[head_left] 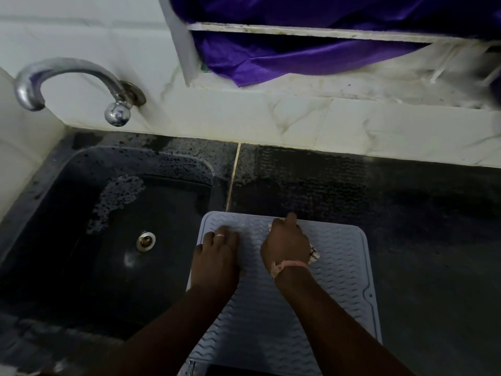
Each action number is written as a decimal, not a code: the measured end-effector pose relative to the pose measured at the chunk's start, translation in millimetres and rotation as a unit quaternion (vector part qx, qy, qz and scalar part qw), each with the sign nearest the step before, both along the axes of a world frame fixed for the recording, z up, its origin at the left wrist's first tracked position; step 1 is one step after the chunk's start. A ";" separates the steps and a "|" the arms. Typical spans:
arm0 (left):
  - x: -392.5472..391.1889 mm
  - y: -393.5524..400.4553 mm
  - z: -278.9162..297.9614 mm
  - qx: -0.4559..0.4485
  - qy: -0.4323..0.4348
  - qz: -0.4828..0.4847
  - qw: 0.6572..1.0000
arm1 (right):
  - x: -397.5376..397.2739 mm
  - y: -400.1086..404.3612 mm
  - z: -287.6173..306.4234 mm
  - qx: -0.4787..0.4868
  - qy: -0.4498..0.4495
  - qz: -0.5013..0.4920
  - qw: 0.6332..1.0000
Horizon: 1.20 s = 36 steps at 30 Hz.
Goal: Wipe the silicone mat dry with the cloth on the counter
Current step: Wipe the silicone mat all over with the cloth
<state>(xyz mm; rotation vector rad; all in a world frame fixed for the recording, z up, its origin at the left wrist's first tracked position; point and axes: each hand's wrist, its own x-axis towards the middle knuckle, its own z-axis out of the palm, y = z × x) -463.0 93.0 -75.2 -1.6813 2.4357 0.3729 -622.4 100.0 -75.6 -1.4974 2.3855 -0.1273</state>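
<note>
A pale blue silicone mat (339,280) with wavy ridges lies on the dark counter just right of the sink. My left hand (217,256) rests flat on the mat's left part near its edge, fingers spread, a ring on one finger. My right hand (286,242) sits near the mat's far edge, fingers curled over a small white cloth (314,252). Only a corner of the cloth with dark print shows beside the wrist, and a sliver at the knuckles. A pink band circles my right wrist.
A dark sink basin (108,240) with a metal drain (145,240) lies left of the mat, wet with foam patches. A chrome tap (67,77) juts from the white tiled wall. The counter (420,226) stretches right. Purple fabric (298,58) hangs in the window above.
</note>
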 end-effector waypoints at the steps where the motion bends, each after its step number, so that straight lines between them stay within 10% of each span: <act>1: 1.6 0.7 0.3 -0.001 -0.003 0.021 1.000 | 1.3 -1.0 -0.4 0.001 0.001 0.008 1.000; 7: 13.7 -10.1 -1.1 0.134 0.062 0.114 0.982 | 2.8 -7.1 -2.0 0.007 -0.010 0.017 1.000; 36: 27.2 -3.5 -6.8 0.147 0.174 0.263 0.938 | 95.5 -67.9 4.8 -0.027 0.041 0.195 0.980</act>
